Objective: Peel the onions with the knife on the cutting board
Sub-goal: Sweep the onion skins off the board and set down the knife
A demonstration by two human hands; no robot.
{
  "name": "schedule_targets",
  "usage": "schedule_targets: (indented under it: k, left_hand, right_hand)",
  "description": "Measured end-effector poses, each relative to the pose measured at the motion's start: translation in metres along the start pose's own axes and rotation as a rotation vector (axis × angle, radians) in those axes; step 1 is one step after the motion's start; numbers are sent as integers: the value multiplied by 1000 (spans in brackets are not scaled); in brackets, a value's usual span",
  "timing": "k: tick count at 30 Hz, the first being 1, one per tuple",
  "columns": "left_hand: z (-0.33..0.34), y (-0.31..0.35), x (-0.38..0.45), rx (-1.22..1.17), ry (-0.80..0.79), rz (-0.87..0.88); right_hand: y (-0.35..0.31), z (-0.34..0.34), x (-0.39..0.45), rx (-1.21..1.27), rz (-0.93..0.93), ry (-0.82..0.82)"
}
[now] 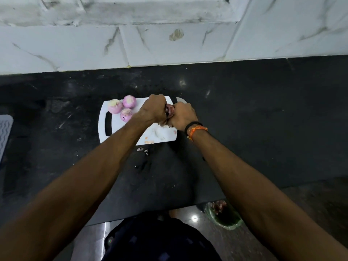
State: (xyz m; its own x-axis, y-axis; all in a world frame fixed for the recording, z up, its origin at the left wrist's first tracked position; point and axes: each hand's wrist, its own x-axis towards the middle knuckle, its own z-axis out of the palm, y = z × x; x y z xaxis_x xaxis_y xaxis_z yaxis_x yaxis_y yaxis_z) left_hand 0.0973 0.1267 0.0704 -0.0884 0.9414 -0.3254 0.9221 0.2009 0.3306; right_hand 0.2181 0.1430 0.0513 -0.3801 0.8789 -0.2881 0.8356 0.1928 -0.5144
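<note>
Both hands meet over the white cutting board (pixel 113 136): left hand (pixel 153 108) and right hand (pixel 182 115) curl around a dark-skinned onion (pixel 170 110) between them. A knife blade tip (pixel 181 100) pokes out beyond the right hand. Three peeled onions (pixel 122 108) sit at the board's far-left corner.

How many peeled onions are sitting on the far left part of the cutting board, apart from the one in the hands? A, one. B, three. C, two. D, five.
B: three pale pink peeled onions lie clustered on the white cutting board near its handle slot, left of the left hand.
</note>
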Motion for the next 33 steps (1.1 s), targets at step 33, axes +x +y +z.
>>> schedule_targets:
  k: [33]
  left_hand:
    - [249, 339, -153, 128, -387, 793]
  right_hand:
    - [297, -16, -344, 300, 925, 467]
